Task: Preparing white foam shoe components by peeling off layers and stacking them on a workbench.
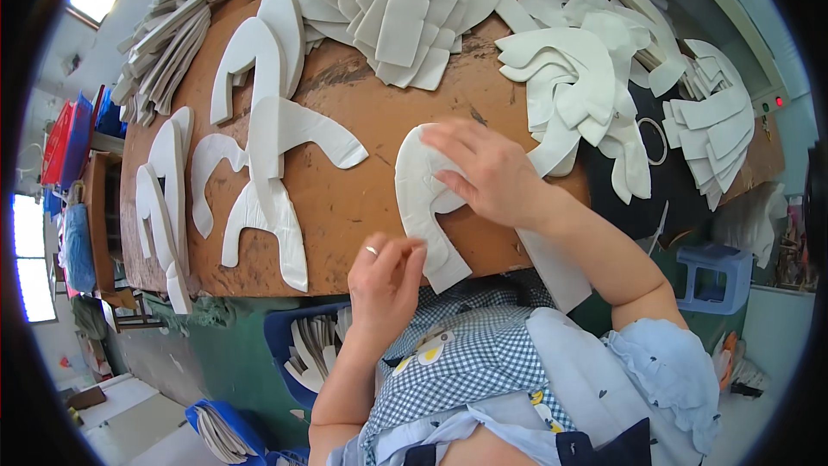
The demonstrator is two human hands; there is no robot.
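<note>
On the brown tabletop in front of me lies a white curved pad (420, 198), shaped like a horseshoe. My right hand (493, 168) rests over its upper end, fingers stretched out and thumb apart, slightly blurred. Beside the pad's lower left edge is my left hand (386, 280), fingers curled and pinched together; whether anything is between them is hidden. It wears a ring. Left of the pad, several more white curved pieces (264, 198) lie overlapping one another. A long white strip (555, 269) hangs over the table's near edge, under my right forearm.
Stacks of white pieces (414, 9) cover the far side of the brown table (345, 233). Another pile (578, 69) stands at the right, near a black mat (604, 181) and scissors (659, 229). A blue bin (280, 336) holds white pieces; a blue stool (714, 276) stands right.
</note>
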